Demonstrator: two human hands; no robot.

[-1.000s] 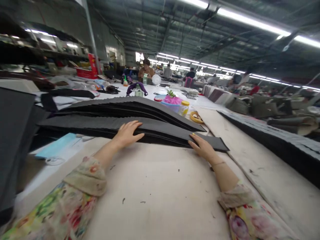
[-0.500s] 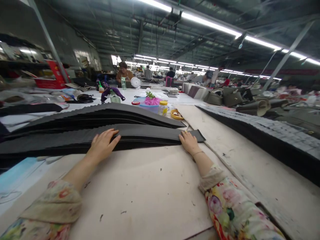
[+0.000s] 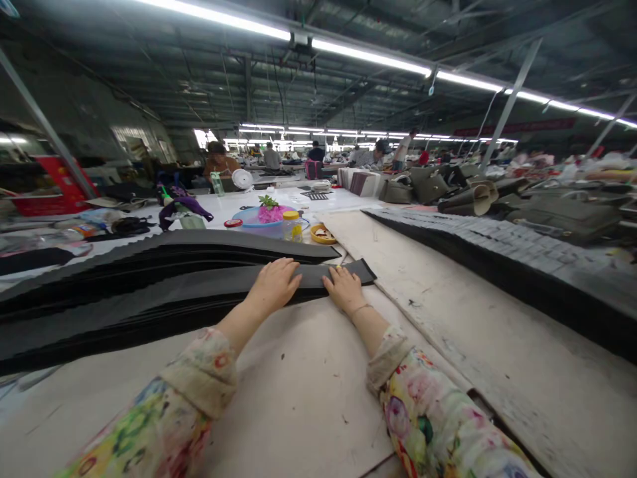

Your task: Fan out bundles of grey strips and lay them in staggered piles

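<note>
Around: a second dark stack (image 3: 209, 242) lies just behind; a yellow-lidded jar (image 3: 291, 226) and a blue basin (image 3: 249, 221) are set beyond it, at centre.
In the way: the sheets' right end is partly covered by both hands.
Dark grey sheets (image 3: 149, 299): laid on the pale table (image 3: 298, 385), left to centre; thin, stepped layers.
Left hand (image 3: 276, 282): fingers stretched flat on top, nothing gripped.
Right hand (image 3: 343, 289): flat just beside it, fingers extended.

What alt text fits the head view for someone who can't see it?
A left hand and right hand lie flat, side by side, on the right end of a long stack of black sheets on a pale table. A yellow-lidded jar stands behind.
</note>
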